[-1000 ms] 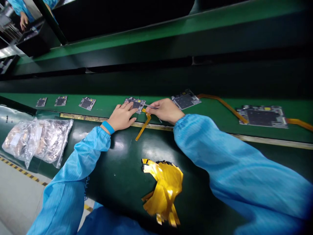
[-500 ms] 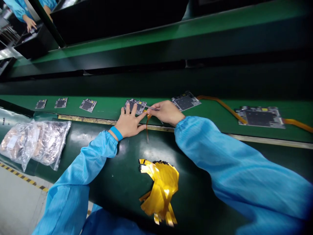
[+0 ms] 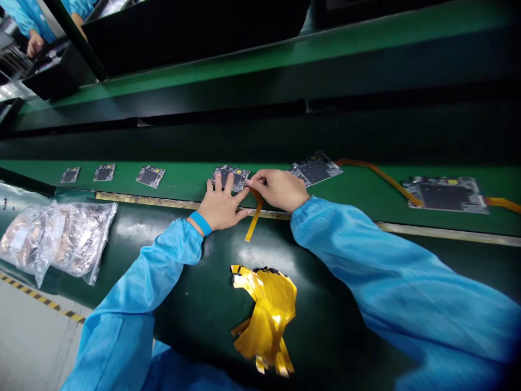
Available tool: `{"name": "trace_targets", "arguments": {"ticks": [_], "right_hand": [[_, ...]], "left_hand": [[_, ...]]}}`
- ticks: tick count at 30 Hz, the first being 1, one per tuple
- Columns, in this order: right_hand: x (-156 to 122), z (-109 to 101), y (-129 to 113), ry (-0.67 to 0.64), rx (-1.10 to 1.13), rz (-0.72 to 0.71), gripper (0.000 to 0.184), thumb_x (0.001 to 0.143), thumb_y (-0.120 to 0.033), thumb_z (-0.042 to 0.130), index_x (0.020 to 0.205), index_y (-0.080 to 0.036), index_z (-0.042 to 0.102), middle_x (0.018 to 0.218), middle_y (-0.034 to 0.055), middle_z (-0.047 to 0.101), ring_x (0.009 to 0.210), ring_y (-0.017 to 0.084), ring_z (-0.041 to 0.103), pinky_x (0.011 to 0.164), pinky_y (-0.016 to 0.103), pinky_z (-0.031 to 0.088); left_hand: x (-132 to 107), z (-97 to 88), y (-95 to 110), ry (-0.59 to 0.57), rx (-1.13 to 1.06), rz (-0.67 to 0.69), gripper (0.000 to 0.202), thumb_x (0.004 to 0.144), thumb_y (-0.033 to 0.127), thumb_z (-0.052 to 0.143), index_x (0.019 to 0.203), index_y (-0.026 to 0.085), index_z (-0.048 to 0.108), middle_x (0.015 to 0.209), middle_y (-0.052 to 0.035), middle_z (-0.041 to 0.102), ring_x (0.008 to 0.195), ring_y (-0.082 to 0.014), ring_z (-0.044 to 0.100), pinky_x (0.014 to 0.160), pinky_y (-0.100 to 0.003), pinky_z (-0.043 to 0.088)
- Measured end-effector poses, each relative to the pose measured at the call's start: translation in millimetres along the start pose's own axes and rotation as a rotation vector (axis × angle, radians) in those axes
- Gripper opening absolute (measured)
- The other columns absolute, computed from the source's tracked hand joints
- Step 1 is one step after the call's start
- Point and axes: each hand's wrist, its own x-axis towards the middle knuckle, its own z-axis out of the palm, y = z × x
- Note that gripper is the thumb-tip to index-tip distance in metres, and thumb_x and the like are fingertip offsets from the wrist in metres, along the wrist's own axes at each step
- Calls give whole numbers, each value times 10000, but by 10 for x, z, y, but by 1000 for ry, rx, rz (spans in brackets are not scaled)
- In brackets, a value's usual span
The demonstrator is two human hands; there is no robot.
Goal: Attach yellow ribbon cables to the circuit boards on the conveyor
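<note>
**Close assembly work, seen from above**

Nearest, a loose fan of gold-amber flexible ribbon cables lies on the dark green desk. Light-blue sleeves run up to the hands. The left hand, with a blue wristband, is open, fingers spread, its fingertips on a small dark circuit board. The right hand is closed in a pinch at that board's right edge, and a narrow amber ribbon cable hangs from the pinch over the desk's edge. That board sits on a green belt, between three similar boards to the left and two to the right. The larger right-hand board has an amber ribbon cable beside it. Left on the desk lie two clear plastic bags of foil-wrapped parts; one white label is too small to read.
</note>
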Motion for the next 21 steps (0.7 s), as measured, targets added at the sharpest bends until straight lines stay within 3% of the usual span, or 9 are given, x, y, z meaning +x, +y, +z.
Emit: {"name": "trace_targets", "arguments": {"ticks": [7,11,14,17,21], "right_hand": [[-47,-28,70,13,-71,-7,278,994,-441,567,949,-266,777,982,75,812,897,290,725,678,346,420],[-114,-34,131,52,-37,-59,286,1005,-440,547,995,-254,765,1001,76,802,912,284,728,677,336,431],[-181,-49,148,92,-43,-194,279,954,-440,624,1107,-249,757,1120,81,788,946,282,731,690,330,458],[-198,-109,117,62,-126,-350,299,921,-394,658,1169,-257,753,1210,84,773,934,284,732,705,336,476],[-143,-181,48,58,-195,-309,317,962,-299,576,1219,-224,747,1256,122,758,932,304,739,706,361,480]], "left_hand": [[54,-7,35,-18,-42,13,689,1060,620,466,1649,265,424,1723,-235,312,1555,-543,303,1197,-712,307],[29,-39,-5,-4,-139,3,627,1069,550,504,1628,272,451,1727,-193,331,1582,-474,302,1226,-664,327],[-78,-129,-37,71,-267,5,542,1071,489,526,1545,225,546,1683,-162,422,1567,-377,376,1236,-562,378],[-234,-291,-4,185,-445,58,375,1073,441,536,1331,217,690,1535,-116,593,1430,-282,552,1175,-459,474],[-468,-596,165,356,-731,256,339,1052,465,593,1126,178,759,1301,-119,726,1230,-241,682,1123,-381,526]]}}
